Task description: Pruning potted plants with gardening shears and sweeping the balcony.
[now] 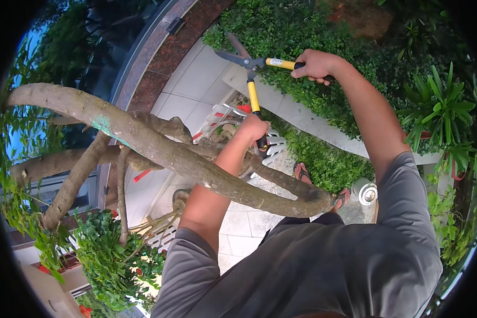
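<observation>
A pair of hedge shears (247, 62) with yellow and black handles is held out with its blades apart, near the edge of a leafy green hedge (278, 31). My left hand (254, 129) grips the black end of the lower handle, and its forearm passes behind a thick tree branch. My right hand (315, 66) is closed round the grip of the other handle, above the foliage. The blades point to the upper left, partly over pale tiles (190, 79) and partly against the leaves. No cut twig shows between them.
A thick curved tree branch (159, 149) crosses in front of me. White slatted fencing (218, 115) stands below the shears. A pale stone curb (294, 111) borders the hedge. Near my sandalled feet is a cylindrical fixture (367, 193). A spiky-leaved plant (441, 103) is on the right.
</observation>
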The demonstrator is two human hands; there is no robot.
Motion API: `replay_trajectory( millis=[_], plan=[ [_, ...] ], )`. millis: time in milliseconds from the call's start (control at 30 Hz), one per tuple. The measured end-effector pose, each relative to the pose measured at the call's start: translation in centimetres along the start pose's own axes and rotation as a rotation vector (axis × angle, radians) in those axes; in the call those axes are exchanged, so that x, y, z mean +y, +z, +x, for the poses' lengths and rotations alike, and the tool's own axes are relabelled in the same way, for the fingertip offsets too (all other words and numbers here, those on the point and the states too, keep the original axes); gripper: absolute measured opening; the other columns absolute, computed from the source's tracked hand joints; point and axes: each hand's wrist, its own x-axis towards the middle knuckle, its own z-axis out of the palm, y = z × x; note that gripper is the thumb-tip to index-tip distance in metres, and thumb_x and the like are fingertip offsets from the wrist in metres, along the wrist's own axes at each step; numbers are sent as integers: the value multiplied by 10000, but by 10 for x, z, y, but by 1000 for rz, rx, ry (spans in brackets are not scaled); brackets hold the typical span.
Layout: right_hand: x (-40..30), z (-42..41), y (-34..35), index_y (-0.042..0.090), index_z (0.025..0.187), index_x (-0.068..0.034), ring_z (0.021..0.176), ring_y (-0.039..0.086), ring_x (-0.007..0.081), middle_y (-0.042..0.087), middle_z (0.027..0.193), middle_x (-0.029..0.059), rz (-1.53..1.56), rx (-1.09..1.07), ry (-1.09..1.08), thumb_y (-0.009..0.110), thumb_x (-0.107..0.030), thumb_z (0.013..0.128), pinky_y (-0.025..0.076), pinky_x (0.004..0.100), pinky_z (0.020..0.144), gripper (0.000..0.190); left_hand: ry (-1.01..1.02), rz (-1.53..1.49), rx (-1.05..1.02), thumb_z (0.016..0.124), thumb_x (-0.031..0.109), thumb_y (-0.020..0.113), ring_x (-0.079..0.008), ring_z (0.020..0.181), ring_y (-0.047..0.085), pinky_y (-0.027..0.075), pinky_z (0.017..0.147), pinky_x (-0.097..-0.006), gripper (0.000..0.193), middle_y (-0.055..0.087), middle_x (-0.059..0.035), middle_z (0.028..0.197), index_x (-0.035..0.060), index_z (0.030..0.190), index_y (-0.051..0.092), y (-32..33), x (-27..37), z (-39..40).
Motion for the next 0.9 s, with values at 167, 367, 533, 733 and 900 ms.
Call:
replay_trajectory(
  millis=[167,367,533,733,900],
  plan=[
    [-4,12,17,667,1029,29,443,544,175,596,638,77,14,17,28,713,-337,939,477,367,410,379,17,-30,-16,919,78,650,-321,575,661,591,470,-503,197,593,-145,776,-77,969,539,6,11,16],
    [-11,-4,107,614,1101,65,436,605,214,599,614,122,212,169,-23,685,-280,951,503,388,393,383,47,-195,-147,896,88,644,-342,616,702,619,483,-522,235,601,-178,823,-86,982,511,-3,-9,13],
    [-10,6,75,619,1073,44,399,557,186,570,603,86,156,34,-24,692,-264,949,486,349,369,340,-5,-203,-129,921,100,639,-297,629,695,647,519,-499,185,592,-126,819,-25,999,526,0,14,6],
    [-10,19,-2,675,993,-14,419,486,113,562,618,26,124,9,-46,729,-331,921,449,314,379,330,131,136,262,916,164,664,-260,492,632,508,444,-409,257,666,-140,791,-48,1033,576,-27,21,6],
    [1,37,-37,684,1127,-40,416,471,100,549,620,11,138,-25,-39,712,-333,957,406,313,366,341,301,-62,452,921,171,664,-244,485,611,508,444,-381,308,660,-126,788,-37,1128,573,-15,32,0]
  ],
)
